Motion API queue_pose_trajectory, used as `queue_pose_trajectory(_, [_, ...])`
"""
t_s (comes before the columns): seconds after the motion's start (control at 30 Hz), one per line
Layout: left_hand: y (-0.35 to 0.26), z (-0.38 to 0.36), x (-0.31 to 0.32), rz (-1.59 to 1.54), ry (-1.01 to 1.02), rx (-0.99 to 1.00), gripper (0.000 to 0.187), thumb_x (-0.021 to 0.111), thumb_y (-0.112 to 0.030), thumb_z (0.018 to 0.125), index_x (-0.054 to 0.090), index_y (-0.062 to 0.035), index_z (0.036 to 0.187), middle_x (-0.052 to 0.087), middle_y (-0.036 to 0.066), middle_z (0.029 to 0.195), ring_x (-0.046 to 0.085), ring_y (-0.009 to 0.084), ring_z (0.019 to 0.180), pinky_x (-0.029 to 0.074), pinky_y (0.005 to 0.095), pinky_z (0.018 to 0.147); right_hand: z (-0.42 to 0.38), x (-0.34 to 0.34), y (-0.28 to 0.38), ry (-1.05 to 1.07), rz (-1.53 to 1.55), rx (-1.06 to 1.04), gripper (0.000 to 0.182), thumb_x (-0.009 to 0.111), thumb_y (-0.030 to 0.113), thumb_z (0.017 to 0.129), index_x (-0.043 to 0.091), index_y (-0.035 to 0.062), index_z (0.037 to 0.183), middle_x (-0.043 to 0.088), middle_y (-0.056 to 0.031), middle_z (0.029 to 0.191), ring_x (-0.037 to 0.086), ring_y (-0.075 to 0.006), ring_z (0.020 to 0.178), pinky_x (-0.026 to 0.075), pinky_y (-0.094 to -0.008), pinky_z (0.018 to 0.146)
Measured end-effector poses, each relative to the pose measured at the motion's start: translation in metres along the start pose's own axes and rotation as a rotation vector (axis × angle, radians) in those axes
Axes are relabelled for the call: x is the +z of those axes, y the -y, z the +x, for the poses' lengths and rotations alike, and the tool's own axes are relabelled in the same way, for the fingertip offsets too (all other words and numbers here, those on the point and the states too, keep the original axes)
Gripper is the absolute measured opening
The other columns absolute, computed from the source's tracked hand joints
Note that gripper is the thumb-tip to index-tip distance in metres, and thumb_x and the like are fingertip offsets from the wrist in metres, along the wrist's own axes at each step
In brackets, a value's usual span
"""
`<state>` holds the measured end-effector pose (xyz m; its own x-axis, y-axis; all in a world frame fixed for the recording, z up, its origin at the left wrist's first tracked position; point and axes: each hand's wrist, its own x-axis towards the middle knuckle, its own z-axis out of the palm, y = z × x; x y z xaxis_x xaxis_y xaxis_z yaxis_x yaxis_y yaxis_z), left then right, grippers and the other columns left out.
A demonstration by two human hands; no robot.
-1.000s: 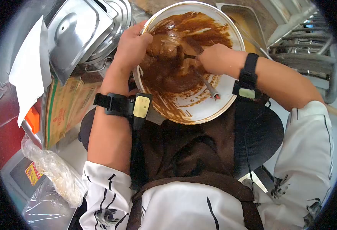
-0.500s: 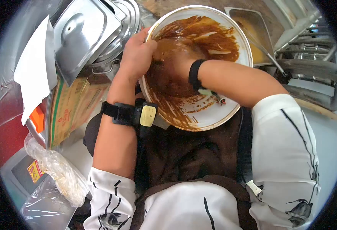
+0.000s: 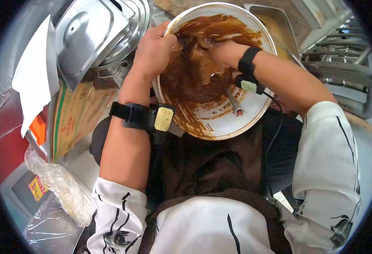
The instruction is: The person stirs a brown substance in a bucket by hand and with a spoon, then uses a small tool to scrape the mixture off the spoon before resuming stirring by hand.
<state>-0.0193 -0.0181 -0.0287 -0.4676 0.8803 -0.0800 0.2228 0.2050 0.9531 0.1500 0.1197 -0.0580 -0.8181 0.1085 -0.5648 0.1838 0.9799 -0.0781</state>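
Observation:
A white basin [image 3: 254, 99] with a tan rim is tilted toward me over my lap, smeared with thick brown sauce. My left hand [image 3: 154, 48] is closed around its upper left rim. Inside, a brown sauce-coated mass [image 3: 203, 74] fills the left and middle. My right hand [image 3: 222, 51] reaches into it from the right, palm side low; its fingers are coated in sauce and blend into the mass, so I cannot tell what they hold. Out of the mass, near the lower right, sticks a grey metal handle [image 3: 235, 105] with a reddish tip.
Behind the basin is a metal tray [image 3: 288, 27] of yellowish liquid. Steel lids [image 3: 86, 31] lean at the upper left beside white paper [image 3: 35, 76] and a cardboard box [image 3: 73, 118]. A plastic bag [image 3: 69, 190] lies lower left; a metal rack [image 3: 342, 72] stands right.
My right hand has drawn up and to the right from deep in the mass, baring its wrist strap and the metal handle. The left hand keeps its hold on the rim.

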Motion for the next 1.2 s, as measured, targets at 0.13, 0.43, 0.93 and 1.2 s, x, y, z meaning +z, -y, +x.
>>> queue_pose_trajectory(0.13, [-0.002, -0.006, -0.008, 0.026, -0.008, -0.055, 0.042, 0.048, -0.017, 0.075, 0.061, -0.0062, 0.114, 0.063, 0.012, 0.083, 0.057, 0.0194, 0.077, 0.044, 0.0289, 0.076, -0.009, 0.019, -0.004, 0.045, 0.104, 0.022, 0.015, 0.064, 0.005, 0.066, 0.067, -0.0017, 0.080, 0.065, -0.0215, 0.086, 0.064, -0.0378, 0.082, 0.051, -0.0444, 0.062])
queue_pose_trajectory(0.43, [0.004, -0.010, -0.013, -0.034, 0.016, -0.037, 0.040, 0.048, -0.017, 0.075, 0.061, -0.0063, 0.112, 0.062, 0.009, 0.082, 0.056, 0.0186, 0.076, 0.044, 0.0296, 0.074, -0.019, -0.016, 0.010, 0.310, 0.064, -0.023, 0.040, 0.057, 0.000, 0.067, 0.062, 0.0030, 0.107, 0.065, -0.0219, 0.087, 0.064, -0.0367, 0.085, 0.051, -0.0439, 0.066])
queue_pose_trajectory(0.93, [0.010, -0.010, -0.020, -0.040, 0.060, -0.066, 0.044, 0.049, -0.014, 0.073, 0.060, -0.0055, 0.115, 0.063, 0.013, 0.091, 0.058, 0.0214, 0.084, 0.044, 0.0301, 0.080, 0.113, 0.035, 0.012, -0.022, 0.144, -0.099, 0.032, 0.065, 0.018, 0.066, 0.070, 0.0052, 0.094, 0.066, -0.0183, 0.092, 0.062, -0.0359, 0.082, 0.049, -0.0425, 0.070])
queue_pose_trajectory(1.2, [-0.001, -0.010, -0.023, 0.002, 0.063, -0.068, 0.043, 0.049, -0.012, 0.073, 0.060, -0.0028, 0.114, 0.064, 0.012, 0.089, 0.058, 0.0192, 0.082, 0.045, 0.0301, 0.078, 0.097, 0.058, 0.064, 0.120, 0.489, -0.139, 0.027, 0.060, 0.015, 0.078, 0.065, 0.0059, 0.103, 0.066, -0.0161, 0.098, 0.062, -0.0323, 0.086, 0.049, -0.0430, 0.070])
